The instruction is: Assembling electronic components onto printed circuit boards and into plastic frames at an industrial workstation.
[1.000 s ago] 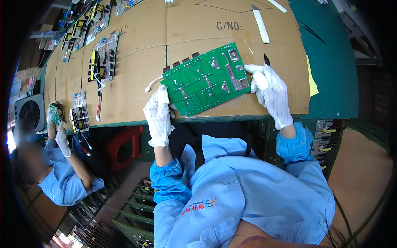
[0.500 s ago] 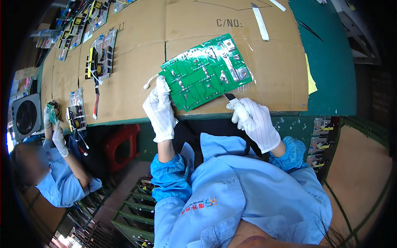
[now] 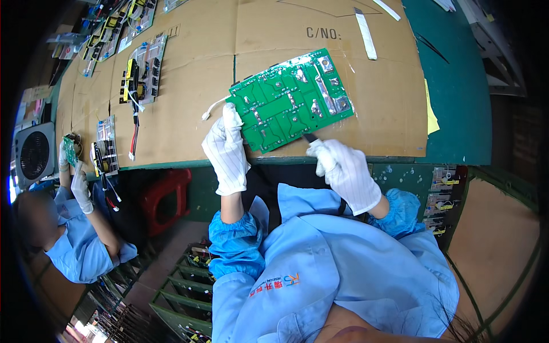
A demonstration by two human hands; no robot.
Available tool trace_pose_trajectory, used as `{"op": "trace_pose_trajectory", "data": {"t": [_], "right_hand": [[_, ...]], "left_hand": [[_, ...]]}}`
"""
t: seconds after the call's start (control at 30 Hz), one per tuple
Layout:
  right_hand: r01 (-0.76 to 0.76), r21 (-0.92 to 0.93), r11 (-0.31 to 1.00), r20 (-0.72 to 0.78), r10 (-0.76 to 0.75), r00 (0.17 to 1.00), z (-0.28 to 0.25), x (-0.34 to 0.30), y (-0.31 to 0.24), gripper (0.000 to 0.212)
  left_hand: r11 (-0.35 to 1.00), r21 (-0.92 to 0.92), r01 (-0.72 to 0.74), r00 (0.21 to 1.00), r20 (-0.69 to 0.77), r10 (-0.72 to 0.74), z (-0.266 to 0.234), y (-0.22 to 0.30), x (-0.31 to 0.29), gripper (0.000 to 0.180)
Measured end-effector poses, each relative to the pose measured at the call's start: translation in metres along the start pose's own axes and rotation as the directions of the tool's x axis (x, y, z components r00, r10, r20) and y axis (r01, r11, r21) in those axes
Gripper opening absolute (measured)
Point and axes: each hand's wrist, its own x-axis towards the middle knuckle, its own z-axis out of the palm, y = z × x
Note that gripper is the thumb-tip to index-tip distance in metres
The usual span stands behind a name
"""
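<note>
My left hand (image 3: 227, 151), in a white striped glove, pinches the left edge of a green circuit board (image 3: 286, 106). The board's soldered side faces up, with silvery solder patches near its right end. A short white wire with a connector (image 3: 207, 115) sticks out at the left corner. My right hand (image 3: 346, 171), gloved the same way, is closed on a small tool with a dark flat tip (image 3: 310, 137). That tip is at the board's near edge; whether it touches is unclear. The glove hides the tool's handle.
Brown cardboard (image 3: 389, 114) covers the green table. Several assembled boards with wires (image 3: 143, 74) lie at the left. Black tweezers (image 3: 432, 47) and a yellow paper (image 3: 432, 108) are at the right. A co-worker (image 3: 86, 228) handles a small board beside a fan (image 3: 35, 153).
My right hand has moved left, bringing the tool's tip along the board's near edge. The board's glare has lessened and its place in view has shifted slightly right.
</note>
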Motion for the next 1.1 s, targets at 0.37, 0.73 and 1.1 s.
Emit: {"op": "trace_pose_trajectory", "data": {"t": [0.37,0.73,1.1], "right_hand": [[-0.118,0.124,0.985,-0.075,0.128,0.989,-0.007,0.0,0.001,0.015],[0.056,-0.107,0.993,0.036,-0.052,0.998,-0.007,-0.003,0.012,0.031],[0.13,-0.209,0.969,0.069,-0.118,0.991,-0.024,0.001,-0.018,0.033]], "left_hand": [[1.0,-0.01,0.021,1.0,0.004,-0.021,0.002,0.002,0.001,0.041],[0.999,-0.04,-0.006,1.0,0.0,0.006,0.001,-0.003,0.0,0.037],[0.997,0.015,-0.071,0.997,0.031,0.07,-0.003,-0.014,0.004,0.04]]}}
